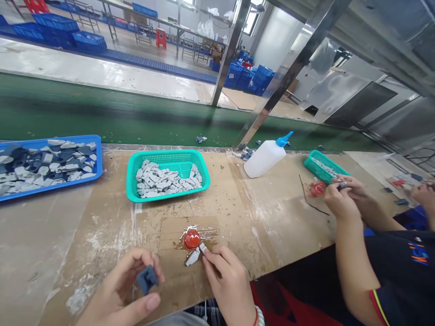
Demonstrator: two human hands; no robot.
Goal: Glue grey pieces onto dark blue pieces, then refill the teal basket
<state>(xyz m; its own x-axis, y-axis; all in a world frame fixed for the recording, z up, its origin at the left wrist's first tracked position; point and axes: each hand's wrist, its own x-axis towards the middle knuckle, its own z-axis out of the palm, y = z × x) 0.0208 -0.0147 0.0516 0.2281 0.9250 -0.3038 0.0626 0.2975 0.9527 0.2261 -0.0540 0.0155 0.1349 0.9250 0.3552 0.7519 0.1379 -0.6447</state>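
Observation:
My left hand point(127, 287) grips a small dark blue-grey plastic part point(147, 279) with a slot in its face, held above the table's near edge. My right hand point(229, 276) pinches a small light grey plastic piece point(203, 248) between thumb and fingers, beside a round red cap point(192, 239). Shiny, wet-looking liquid is in and around that cap, which sits on a cardboard sheet point(170, 231). Another light grey piece point(193, 257) lies on the cardboard just below the cap, close to my right fingertips.
A green basket point(168, 197) of light grey pieces stands ahead. To the left is a blue tray point(98, 156) of mixed pieces. A white squeeze bottle point(263, 159) stands right of centre. Co-workers' hands point(343, 194) work at the right, near another green basket point(314, 168). Behind runs a green belt point(136, 117).

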